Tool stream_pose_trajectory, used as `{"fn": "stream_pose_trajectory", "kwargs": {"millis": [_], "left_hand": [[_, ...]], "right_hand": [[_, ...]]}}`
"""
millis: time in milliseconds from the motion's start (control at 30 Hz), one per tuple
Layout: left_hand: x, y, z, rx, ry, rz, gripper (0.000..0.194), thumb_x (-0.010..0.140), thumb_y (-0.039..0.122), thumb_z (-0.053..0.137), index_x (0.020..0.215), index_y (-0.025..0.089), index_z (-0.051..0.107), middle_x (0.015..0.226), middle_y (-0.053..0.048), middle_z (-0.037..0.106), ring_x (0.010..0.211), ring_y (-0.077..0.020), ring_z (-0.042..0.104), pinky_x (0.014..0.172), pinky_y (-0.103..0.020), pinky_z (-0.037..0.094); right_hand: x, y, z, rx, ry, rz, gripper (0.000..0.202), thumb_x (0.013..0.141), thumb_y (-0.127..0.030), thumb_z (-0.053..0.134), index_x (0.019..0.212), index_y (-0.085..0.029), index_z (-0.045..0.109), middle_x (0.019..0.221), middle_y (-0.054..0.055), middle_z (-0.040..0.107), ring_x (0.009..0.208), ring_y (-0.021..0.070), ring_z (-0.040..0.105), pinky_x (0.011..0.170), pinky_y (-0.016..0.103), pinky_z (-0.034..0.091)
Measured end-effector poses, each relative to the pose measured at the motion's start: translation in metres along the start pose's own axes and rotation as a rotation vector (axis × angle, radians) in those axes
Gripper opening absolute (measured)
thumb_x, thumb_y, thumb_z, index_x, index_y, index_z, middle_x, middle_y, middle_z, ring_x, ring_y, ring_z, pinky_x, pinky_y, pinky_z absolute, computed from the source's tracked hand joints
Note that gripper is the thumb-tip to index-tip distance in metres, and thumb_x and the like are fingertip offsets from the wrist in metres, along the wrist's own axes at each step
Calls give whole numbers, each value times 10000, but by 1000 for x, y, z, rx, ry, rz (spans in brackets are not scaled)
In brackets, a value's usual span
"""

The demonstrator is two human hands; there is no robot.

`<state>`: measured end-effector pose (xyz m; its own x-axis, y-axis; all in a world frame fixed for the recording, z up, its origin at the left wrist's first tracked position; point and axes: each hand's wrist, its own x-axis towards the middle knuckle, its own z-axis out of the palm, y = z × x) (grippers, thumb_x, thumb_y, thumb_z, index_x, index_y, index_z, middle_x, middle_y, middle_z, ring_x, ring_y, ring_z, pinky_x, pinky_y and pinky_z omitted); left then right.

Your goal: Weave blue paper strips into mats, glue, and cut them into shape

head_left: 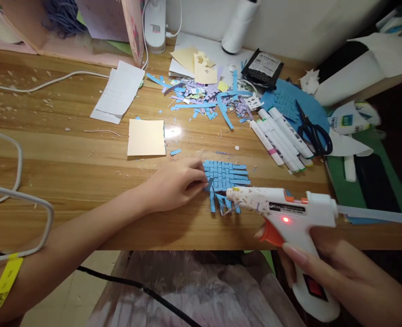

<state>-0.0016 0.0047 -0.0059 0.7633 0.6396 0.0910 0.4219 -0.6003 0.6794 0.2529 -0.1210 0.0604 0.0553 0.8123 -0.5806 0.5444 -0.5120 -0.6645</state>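
The thumb and fingers of the left hand (183, 184) are pinched nearly closed on the end of a blue strip (209, 184), lifting it at the near left corner of the woven mat (223, 169). The right hand (333, 265) is wrapped round the handle of a white glue gun (292, 210), with a finger by the orange trigger (272, 234); whether it is squeezed I cannot tell. The dark nozzle (221, 193) points left, just beside the lifted strip.

The step in hand looks like gluing down a loose end. It probably goes best with a small dab close to the weave, the fingers kept clear of the hot tip, and a flat press while the glue is soft.

The mat lies on the table (68, 145) between the 2 hands, a tight over-and-under check of matt, papery strips, with free ends fringing its right and near sides. A translucent glue stick (374, 214) juts from the gun's rear. Farther out lie a smooth cream square (146, 137), tangled paper scraps (201, 95), slim white markers (279, 138) and black scissors (306, 123)
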Motion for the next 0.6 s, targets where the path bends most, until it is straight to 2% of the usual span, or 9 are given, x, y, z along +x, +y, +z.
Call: {"fn": "stream_pose_trajectory", "kwargs": {"millis": [67,167,367,500,600], "left_hand": [[0,0,0,-8,0,-1,183,868,173,478,817,132,649,916,-82,586,829,-170,551,724,-282,425],[0,-1,-1,-21,2,5,170,861,162,486,821,131,648,909,-81,586,829,-168,551,722,-278,426],[1,-2,-2,-40,3,-4,165,868,186,487,816,145,639,886,-66,578,815,-164,539,718,-286,426],[3,-2,-3,-58,-6,-11,165,868,187,488,810,141,635,867,-61,571,800,-157,533,713,-281,420],[3,-3,-4,-74,-16,-7,146,858,197,506,811,147,634,853,-54,566,784,-153,528,704,-276,414]], "right_hand": [[3,-5,0,-117,-48,-10,374,758,-517,589,520,-228,597,456,11,497,410,120,448,374,207,392],[8,-11,5,-144,-44,-30,432,766,-579,525,523,-223,557,485,6,484,416,117,441,363,203,401],[11,-14,12,-177,8,-41,381,749,-543,560,567,-214,502,539,-2,516,449,120,467,378,197,427],[12,-16,12,-165,-39,-37,344,741,-515,577,592,-206,552,613,20,597,490,139,535,418,214,479],[13,-15,12,-165,-66,-28,332,751,-506,577,612,-205,593,605,25,600,519,155,562,431,218,492]]}}
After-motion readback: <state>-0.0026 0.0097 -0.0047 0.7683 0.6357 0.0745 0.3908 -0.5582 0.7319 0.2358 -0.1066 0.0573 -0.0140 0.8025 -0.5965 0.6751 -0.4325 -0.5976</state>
